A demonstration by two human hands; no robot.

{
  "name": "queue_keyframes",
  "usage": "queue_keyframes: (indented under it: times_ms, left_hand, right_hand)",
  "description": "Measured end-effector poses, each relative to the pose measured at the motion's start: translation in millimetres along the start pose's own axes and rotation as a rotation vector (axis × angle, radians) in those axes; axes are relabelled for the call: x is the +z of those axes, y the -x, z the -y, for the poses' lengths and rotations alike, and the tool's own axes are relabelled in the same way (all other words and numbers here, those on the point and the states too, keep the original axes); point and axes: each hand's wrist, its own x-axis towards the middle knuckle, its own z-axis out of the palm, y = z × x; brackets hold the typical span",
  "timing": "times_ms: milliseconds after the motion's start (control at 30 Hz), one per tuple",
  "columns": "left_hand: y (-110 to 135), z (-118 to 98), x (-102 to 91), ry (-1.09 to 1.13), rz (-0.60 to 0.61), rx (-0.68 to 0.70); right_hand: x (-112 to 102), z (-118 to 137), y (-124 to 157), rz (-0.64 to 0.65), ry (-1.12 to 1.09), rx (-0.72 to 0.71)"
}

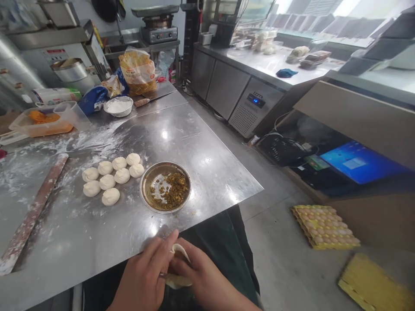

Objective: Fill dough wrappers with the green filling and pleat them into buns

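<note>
Just past the table's front edge, my left hand [145,272] and my right hand [207,274] are close together around a thin dough wrapper [180,249]. The fingers of both hands are closed on it, and its rim curls up between them. Below, a narrow flat piece, perhaps a tool, shows between the hands; most of it is hidden. A metal bowl [142,190] stands a little beyond my hands, with crumbly brown-green filling [177,190] heaped to its right side. Left of the bowl, several pleated white buns [110,196] sit in loose rows.
A floury wooden stick [35,211] lies at the left of the steel table [207,142]. Farther back are a bowl of flour [118,106], a plastic tub [52,119] and a large bag [138,71]. Egg trays [326,226] rest on the floor at right.
</note>
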Motion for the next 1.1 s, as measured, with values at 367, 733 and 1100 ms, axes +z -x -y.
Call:
queue_keyframes:
  times_ms: [367, 733, 1100]
  left_hand:
    - [1.0, 4.0, 6.0, -0.176, 0.119, 0.073]
    - [-0.7, 6.6, 1.5, -0.139, 0.043, 0.027]
    - [-2.8, 2.9, -2.0, -0.079, -0.047, 0.058]
  right_hand:
    - [-3.2, 5.5, -4.3, -0.008, 0.309, 0.015]
    - [-17.1, 17.5, -4.7, 0.102, 0.130, 0.063]
    - [-12.5, -4.2, -6.7, 0.056, -0.034, -0.003]
